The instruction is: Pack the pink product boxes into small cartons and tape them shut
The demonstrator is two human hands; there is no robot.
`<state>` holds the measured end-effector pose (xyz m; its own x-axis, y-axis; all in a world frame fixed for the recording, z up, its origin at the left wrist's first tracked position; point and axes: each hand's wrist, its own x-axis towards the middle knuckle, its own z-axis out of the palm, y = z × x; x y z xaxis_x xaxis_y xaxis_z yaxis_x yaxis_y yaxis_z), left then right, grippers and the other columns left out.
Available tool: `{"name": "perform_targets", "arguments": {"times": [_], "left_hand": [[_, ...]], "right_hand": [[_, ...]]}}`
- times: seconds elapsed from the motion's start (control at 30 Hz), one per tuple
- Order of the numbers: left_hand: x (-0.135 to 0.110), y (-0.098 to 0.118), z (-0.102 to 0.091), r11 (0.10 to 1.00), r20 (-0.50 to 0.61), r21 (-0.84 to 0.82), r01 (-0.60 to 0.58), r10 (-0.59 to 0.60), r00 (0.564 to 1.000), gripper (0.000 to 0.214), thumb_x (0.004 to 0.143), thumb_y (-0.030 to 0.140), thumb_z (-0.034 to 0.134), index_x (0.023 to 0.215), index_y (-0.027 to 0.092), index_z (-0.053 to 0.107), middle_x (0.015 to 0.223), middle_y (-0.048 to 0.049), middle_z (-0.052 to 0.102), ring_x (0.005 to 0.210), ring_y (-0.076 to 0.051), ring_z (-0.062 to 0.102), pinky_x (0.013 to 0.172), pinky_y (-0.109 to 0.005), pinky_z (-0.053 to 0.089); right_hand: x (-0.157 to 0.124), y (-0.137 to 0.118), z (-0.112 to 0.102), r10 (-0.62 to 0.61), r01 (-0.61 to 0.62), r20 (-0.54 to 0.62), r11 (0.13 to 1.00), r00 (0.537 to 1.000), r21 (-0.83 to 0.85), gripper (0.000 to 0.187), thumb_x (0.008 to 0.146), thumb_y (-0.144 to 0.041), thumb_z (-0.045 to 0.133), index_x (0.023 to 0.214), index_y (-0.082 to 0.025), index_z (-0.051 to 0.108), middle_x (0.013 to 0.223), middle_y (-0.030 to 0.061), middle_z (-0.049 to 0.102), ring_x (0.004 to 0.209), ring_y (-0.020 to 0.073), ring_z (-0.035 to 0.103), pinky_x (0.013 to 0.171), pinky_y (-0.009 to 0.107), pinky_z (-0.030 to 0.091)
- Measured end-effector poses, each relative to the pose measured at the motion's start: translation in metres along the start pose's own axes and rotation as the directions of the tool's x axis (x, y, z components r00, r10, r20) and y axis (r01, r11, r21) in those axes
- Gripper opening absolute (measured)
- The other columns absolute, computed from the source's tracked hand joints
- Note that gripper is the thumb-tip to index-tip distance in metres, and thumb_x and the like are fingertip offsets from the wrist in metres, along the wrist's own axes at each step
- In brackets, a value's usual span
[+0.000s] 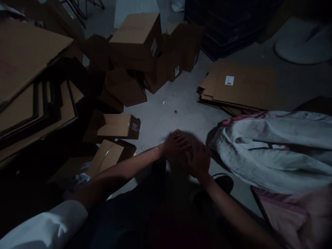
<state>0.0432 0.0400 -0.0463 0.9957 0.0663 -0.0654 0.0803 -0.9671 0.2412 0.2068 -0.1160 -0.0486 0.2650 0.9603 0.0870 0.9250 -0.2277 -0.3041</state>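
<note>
My left hand (175, 147) and my right hand (199, 159) meet low over the concrete floor, fingers curled and pressed down together on a small brown cardboard piece (179, 132) that is mostly hidden under them. The scene is dark and whether each hand grips it or only presses on it is unclear. My left forearm comes in from a white sleeve (44, 226) at the bottom left.
Small cardboard boxes (118, 126) lie to the left, more boxes (137, 38) are piled at the back. Flattened cartons (241, 88) are stacked on the right, others (28, 83) at far left. A big white sack (277, 148) lies right of my hands. Dark crates (228, 24) stand behind.
</note>
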Motion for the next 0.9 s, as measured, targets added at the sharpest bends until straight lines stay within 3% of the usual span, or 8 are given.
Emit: {"name": "perform_targets", "arguments": {"times": [0.13, 0.23, 0.37, 0.5, 0.6, 0.7, 0.8, 0.9], "left_hand": [[-0.005, -0.003, 0.001, 0.998, -0.08, -0.057, -0.013, 0.008, 0.997, 0.084, 0.096, 0.057, 0.066, 0.165, 0.014, 0.043, 0.173, -0.0221, 0.036, 0.164, -0.042, 0.024, 0.134, -0.058, 0.019], [-0.007, 0.0, 0.004, 0.999, -0.1, -0.049, 0.014, -0.019, 0.995, 0.09, 0.095, 0.058, 0.067, 0.168, 0.013, 0.037, 0.178, -0.0224, 0.027, 0.165, -0.045, 0.019, 0.133, -0.06, 0.018], [-0.006, -0.002, 0.011, 0.999, -0.09, -0.002, -0.049, 0.049, 0.995, 0.096, 0.093, 0.064, 0.068, 0.167, 0.009, 0.037, 0.175, -0.0265, 0.03, 0.163, -0.048, 0.023, 0.131, -0.063, 0.019], [-0.002, -0.011, 0.011, 0.995, -0.095, -0.02, -0.096, 0.093, 0.991, 0.099, 0.085, 0.063, 0.078, 0.162, 0.011, 0.044, 0.171, -0.0258, 0.04, 0.161, -0.047, 0.029, 0.13, -0.063, 0.023], [0.001, -0.014, 0.007, 0.992, -0.1, -0.071, -0.107, 0.1, 0.99, 0.114, 0.075, 0.074, 0.082, 0.161, 0.008, 0.045, 0.163, -0.0276, 0.049, 0.154, -0.047, 0.039, 0.129, -0.061, 0.025], [-0.001, -0.009, 0.004, 0.993, -0.119, -0.082, -0.085, 0.075, 0.99, 0.128, 0.071, 0.087, 0.076, 0.161, 0.003, 0.044, 0.164, -0.0326, 0.044, 0.153, -0.049, 0.04, 0.129, -0.061, 0.025], [-0.008, 0.003, 0.007, 0.994, -0.191, -0.083, 0.072, -0.087, 0.978, 0.117, 0.085, 0.088, 0.06, 0.162, 0.003, 0.043, 0.17, -0.0329, 0.035, 0.16, -0.048, 0.03, 0.13, -0.062, 0.026], [-0.014, 0.016, 0.01, 0.946, -0.228, -0.081, 0.315, -0.325, 0.918, 0.098, 0.1, 0.078, 0.045, 0.166, 0.007, 0.037, 0.174, -0.027, 0.033, 0.163, -0.045, 0.027, 0.126, -0.065, 0.03]], "right_hand": [[-0.005, -0.01, -0.006, 0.012, -0.011, 0.01, 0.995, 1.0, -0.099, 0.076, 0.105, -0.056, 0.043, 0.162, -0.008, 0.043, 0.157, 0.0295, 0.046, 0.143, 0.0442, 0.039, 0.123, 0.064, 0.03], [-0.007, -0.012, -0.003, 0.035, -0.034, 0.006, 0.994, 0.999, -0.103, 0.072, 0.104, -0.055, 0.045, 0.159, -0.009, 0.047, 0.156, 0.0277, 0.046, 0.142, 0.0422, 0.04, 0.123, 0.062, 0.032], [-0.011, -0.002, 0.009, 0.044, -0.045, -0.008, 0.997, 0.999, -0.066, 0.067, 0.1, -0.055, 0.053, 0.152, -0.013, 0.058, 0.157, 0.0246, 0.046, 0.141, 0.0404, 0.039, 0.122, 0.06, 0.035], [-0.009, 0.008, 0.021, 0.017, -0.022, -0.123, 0.999, 0.992, -0.046, 0.059, 0.1, -0.053, 0.057, 0.147, -0.018, 0.064, 0.153, 0.0212, 0.053, 0.136, 0.0376, 0.044, 0.115, 0.055, 0.041], [-0.007, 0.012, 0.025, -0.007, -0.002, -0.17, 0.999, 0.985, -0.054, 0.053, 0.101, -0.055, 0.057, 0.142, -0.023, 0.069, 0.146, 0.0192, 0.059, 0.129, 0.0353, 0.049, 0.108, 0.052, 0.043], [-0.01, 0.011, 0.027, -0.021, 0.008, -0.212, 0.998, 0.977, -0.064, 0.049, 0.102, -0.054, 0.057, 0.141, -0.026, 0.069, 0.145, 0.0181, 0.06, 0.127, 0.0337, 0.05, 0.107, 0.051, 0.043], [-0.014, 0.006, 0.028, -0.026, 0.01, -0.257, 0.998, 0.966, -0.063, 0.05, 0.102, -0.054, 0.058, 0.14, -0.024, 0.069, 0.145, 0.0192, 0.058, 0.128, 0.0334, 0.049, 0.109, 0.051, 0.042], [-0.016, 0.003, 0.028, -0.044, 0.027, -0.269, 0.997, 0.962, -0.068, 0.051, 0.102, -0.057, 0.057, 0.136, -0.022, 0.07, 0.144, 0.0203, 0.059, 0.127, 0.0342, 0.049, 0.109, 0.052, 0.041]]}}
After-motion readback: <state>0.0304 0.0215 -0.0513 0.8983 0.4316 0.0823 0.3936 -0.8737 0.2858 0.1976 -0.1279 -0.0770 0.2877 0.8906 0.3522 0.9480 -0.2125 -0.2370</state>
